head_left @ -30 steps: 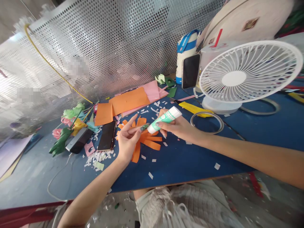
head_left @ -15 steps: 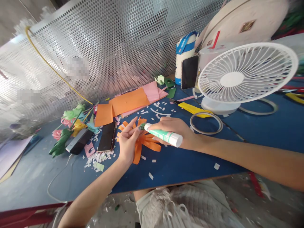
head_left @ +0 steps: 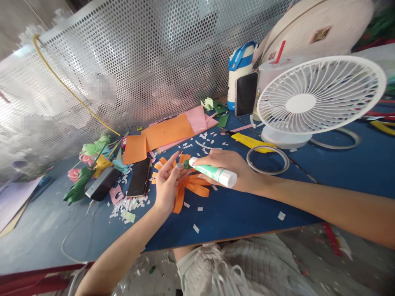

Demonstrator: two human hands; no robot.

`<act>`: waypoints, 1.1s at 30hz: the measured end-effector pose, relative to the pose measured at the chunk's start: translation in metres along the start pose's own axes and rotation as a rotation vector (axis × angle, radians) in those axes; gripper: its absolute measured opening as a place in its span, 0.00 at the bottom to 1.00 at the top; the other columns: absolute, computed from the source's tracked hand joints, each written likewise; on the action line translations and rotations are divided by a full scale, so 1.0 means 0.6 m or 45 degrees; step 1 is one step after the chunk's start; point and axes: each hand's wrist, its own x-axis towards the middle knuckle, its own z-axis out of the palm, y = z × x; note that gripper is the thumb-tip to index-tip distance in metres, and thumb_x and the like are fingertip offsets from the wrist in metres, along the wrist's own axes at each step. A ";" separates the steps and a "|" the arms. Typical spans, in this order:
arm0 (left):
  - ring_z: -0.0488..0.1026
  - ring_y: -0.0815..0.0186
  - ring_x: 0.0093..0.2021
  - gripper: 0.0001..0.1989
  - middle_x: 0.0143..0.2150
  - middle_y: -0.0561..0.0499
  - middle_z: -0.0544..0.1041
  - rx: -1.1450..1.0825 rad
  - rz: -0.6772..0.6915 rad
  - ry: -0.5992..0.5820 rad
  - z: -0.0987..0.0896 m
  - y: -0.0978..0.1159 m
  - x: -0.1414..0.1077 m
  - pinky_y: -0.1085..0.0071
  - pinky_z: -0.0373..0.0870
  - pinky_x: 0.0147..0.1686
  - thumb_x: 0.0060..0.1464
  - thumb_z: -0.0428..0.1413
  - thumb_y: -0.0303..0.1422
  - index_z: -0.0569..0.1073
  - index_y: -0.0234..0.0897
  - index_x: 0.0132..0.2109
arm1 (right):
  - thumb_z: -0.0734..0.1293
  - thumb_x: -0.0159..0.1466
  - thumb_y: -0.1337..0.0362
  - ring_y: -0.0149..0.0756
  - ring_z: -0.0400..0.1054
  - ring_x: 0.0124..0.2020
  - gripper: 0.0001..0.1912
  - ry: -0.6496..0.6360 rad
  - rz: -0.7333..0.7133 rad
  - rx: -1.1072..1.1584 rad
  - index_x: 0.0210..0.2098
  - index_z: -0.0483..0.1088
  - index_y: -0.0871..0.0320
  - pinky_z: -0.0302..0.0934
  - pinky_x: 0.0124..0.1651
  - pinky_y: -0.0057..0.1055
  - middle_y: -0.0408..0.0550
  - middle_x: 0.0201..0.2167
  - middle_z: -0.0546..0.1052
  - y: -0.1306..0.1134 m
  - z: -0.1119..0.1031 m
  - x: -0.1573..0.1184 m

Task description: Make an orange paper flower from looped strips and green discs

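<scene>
My left hand [head_left: 165, 183] pinches a small green paper piece [head_left: 187, 165] between thumb and fingertips. A white and green glue stick [head_left: 214, 174] lies in the closed fingers of my right hand [head_left: 236, 164], its tip right at the green piece. Whether tip and paper touch, I cannot tell. Beneath both hands rests an orange paper flower [head_left: 197, 189] with cut strips spread outward, its centre partly covered by my left hand.
White paper scraps [head_left: 129, 207] are strewn over the blue table [head_left: 240, 213]. A dark phone [head_left: 138, 177] and paper flowers [head_left: 100, 162] are left. Orange sheets [head_left: 168, 132] lie behind. To the right are a yellow utility knife [head_left: 251, 141], a tape roll [head_left: 268, 160] and a white fan [head_left: 300, 102].
The glue stick's tip has shifted slightly up and to the right, and the green piece has moved a little to the right. Both hands keep their hold.
</scene>
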 end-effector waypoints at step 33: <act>0.82 0.54 0.45 0.44 0.40 0.46 0.85 0.133 -0.113 -0.087 0.000 0.006 -0.002 0.57 0.75 0.54 0.46 0.70 0.37 0.62 0.36 0.68 | 0.65 0.68 0.60 0.34 0.67 0.29 0.10 0.048 -0.071 -0.122 0.48 0.70 0.55 0.62 0.36 0.31 0.42 0.29 0.77 -0.002 0.002 -0.007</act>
